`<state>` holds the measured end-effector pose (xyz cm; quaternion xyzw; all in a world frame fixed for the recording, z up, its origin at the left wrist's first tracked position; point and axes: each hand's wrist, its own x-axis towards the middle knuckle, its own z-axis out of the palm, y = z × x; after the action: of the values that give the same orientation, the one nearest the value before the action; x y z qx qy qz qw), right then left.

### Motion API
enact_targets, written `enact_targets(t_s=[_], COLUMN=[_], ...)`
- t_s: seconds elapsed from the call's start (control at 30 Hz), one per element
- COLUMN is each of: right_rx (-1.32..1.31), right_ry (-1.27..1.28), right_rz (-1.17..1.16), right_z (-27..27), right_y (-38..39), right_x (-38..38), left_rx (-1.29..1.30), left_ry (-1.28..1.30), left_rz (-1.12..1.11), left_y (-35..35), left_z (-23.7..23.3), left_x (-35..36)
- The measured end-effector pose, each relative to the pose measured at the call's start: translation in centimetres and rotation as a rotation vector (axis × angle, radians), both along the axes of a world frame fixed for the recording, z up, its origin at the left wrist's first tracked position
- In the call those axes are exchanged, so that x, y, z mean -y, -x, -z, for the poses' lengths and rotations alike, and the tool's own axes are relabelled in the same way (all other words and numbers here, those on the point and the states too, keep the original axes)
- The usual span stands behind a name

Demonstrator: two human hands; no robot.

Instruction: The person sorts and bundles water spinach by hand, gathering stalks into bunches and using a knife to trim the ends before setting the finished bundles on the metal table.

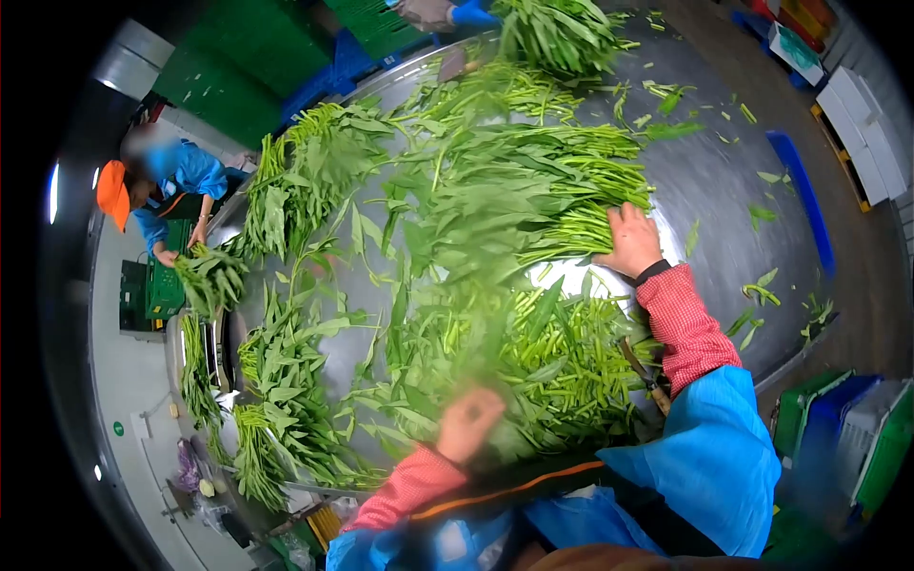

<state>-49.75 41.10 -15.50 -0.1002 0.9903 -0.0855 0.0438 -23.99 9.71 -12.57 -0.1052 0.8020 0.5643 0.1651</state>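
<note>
My right hand [632,241] is closed over the cut stem ends of a large bunch of long-leaved greens, like water spinach [571,186], lying on the metal table [709,205]. Nearer my body, my left hand [468,422] is blurred by motion. Its fingers look curled together, with smeared green leaves around them; what they hold I cannot make out. Between my hands spreads a loose heap of leaves and short stems [562,352]. A knife [647,379] with a wooden handle lies at the heap's right side, close to my right sleeve.
More bunches [309,176] line the table's left side. A co-worker [176,181] in an orange cap holds a bunch [211,278] there. Another person's gloved hand [426,13] is at the far edge, near a bunch [562,36]. Crates [809,419] stand at lower right.
</note>
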Motion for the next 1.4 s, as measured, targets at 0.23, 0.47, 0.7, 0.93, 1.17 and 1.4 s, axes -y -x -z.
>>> enact_targets(t_s=[0.23, 0.47, 0.7, 0.93, 1.17, 1.4], right_rx=[-0.163, -0.297, -0.319, -0.454, 0.693, 1.13], right_ry=[0.058, 0.194, 0.242, 0.33, 1.495, 2.075], right_rz=[-0.113, -0.086, -0.125, -0.172, 0.516, 0.674], right_z=[0.9, 3.0, -0.1, -13.7, -3.2, -0.5], right_y=[0.3, -2.3, -2.4, -3.5, -6.1, -10.1], right_x=[-0.4, 1.1, 2.5, 5.4, 8.0, 10.5], left_rx=[-0.037, -0.107, -0.084, -0.068, -0.133, -0.101], left_ry=[-0.026, -0.023, -0.015, -0.015, -0.117, -0.196], left_rz=[-0.006, -0.035, -0.017, 0.002, 0.032, -0.069], left_y=[-0.2, -1.1, -2.7, -4.0, -4.9, -6.8], left_z=[-0.2, 0.3, 0.1, -0.3, 0.2, 0.3], left_x=[-0.2, -0.1, 0.5, 1.1, 2.7, 5.6])
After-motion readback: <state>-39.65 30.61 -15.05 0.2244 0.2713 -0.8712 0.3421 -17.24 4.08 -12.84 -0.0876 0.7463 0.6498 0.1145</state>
